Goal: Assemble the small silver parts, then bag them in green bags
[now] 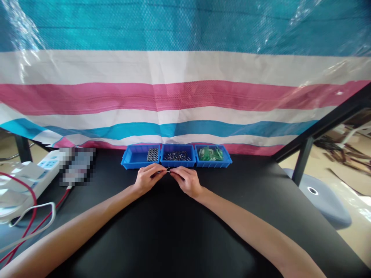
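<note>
My left hand (147,178) and my right hand (188,180) meet fingertip to fingertip just in front of the blue bins. Both are closed in a pinch around a small metal piece (168,170), silvery with a dark part; its exact kind is too small to make out. The left blue bin (135,157) has short metal cylinders (152,155) standing in tight rows on its right side. Loose dark and shiny metal pieces (177,156) lie jumbled in the middle bin (181,164). Green and clear small pieces (211,153) fill part of the right bin (214,164).
On the left of the black table (162,239) lies a white power strip (43,173) with plugs, red and white cables (34,200) and a blurred-out device (77,166). A striped plastic sheet (185,92) hangs behind the bins. A grey stool (324,200) stands beyond the right edge.
</note>
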The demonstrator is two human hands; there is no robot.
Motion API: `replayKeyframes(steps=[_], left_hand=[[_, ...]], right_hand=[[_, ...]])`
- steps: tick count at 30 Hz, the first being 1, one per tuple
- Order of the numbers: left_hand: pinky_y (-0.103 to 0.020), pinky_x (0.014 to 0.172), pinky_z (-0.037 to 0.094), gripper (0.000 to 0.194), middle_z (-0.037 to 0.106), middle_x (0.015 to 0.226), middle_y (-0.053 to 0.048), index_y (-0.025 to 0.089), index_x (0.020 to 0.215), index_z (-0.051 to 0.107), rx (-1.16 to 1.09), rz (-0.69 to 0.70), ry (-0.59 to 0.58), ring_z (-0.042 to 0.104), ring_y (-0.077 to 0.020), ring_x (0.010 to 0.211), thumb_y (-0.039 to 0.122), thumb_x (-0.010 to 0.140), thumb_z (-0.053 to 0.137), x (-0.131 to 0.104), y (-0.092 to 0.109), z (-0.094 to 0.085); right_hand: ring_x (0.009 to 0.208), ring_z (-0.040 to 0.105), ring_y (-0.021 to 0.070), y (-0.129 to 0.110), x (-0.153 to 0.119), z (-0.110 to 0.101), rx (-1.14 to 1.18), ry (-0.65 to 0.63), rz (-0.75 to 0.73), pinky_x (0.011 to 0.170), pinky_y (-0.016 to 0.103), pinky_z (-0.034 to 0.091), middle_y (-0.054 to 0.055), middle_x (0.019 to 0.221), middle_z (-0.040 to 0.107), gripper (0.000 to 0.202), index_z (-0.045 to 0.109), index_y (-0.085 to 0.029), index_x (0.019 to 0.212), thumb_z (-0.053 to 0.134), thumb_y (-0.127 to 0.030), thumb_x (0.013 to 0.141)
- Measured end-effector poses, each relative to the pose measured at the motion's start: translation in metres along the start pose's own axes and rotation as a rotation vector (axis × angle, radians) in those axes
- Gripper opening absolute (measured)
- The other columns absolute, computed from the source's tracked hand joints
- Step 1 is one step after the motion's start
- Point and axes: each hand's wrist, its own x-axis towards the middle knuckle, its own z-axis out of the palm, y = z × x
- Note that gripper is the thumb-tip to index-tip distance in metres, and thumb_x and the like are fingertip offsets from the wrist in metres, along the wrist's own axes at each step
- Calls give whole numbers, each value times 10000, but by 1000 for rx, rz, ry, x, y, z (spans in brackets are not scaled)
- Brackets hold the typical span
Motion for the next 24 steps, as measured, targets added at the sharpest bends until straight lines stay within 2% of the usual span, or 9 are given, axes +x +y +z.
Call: replayKeyframes(steps=[3,6,9,15,19,24], left_hand=[[-186,655,516,61,705,822,-20,179,911,666,1,16,-5,660,-102,711,182,863,629,-1,-1,1],[-190,654,514,84,700,845,-26,181,941,657,15,13,4,657,-107,734,179,875,607,-2,-2,0],[-188,596,492,105,681,875,-40,171,972,633,22,-33,29,605,-85,642,174,887,571,-4,-2,0],[-193,596,488,157,657,915,-52,175,1014,617,-8,-38,-27,553,-65,589,139,878,549,-4,0,-1],[-190,587,501,164,671,959,-61,188,1033,640,8,-16,-57,542,-51,550,190,888,563,-2,-1,1],[-201,712,533,105,691,913,-40,199,956,676,5,3,-60,658,-109,771,197,879,605,-4,-6,4]], right_hand=[[751,699,160,2,-1,3,-88,-54,-2,698,257,549,37,871,739,173,688,-201,1030,543,-252,950],[743,706,162,3,-3,4,-157,-82,-20,695,264,545,37,936,747,234,648,-199,1153,526,-242,959],[763,709,156,4,-4,4,-154,-84,-1,698,259,545,43,981,741,296,595,-192,1245,496,-212,968],[770,706,172,4,-4,3,-121,-55,-3,717,278,543,43,919,743,194,669,-191,1084,535,-219,947],[762,697,163,3,-3,3,-97,-69,0,703,262,533,37,879,739,183,682,-203,1040,521,-223,955],[593,654,132,2,-1,3,-91,-18,79,610,228,489,9,702,710,193,682,-192,827,571,-307,936]])
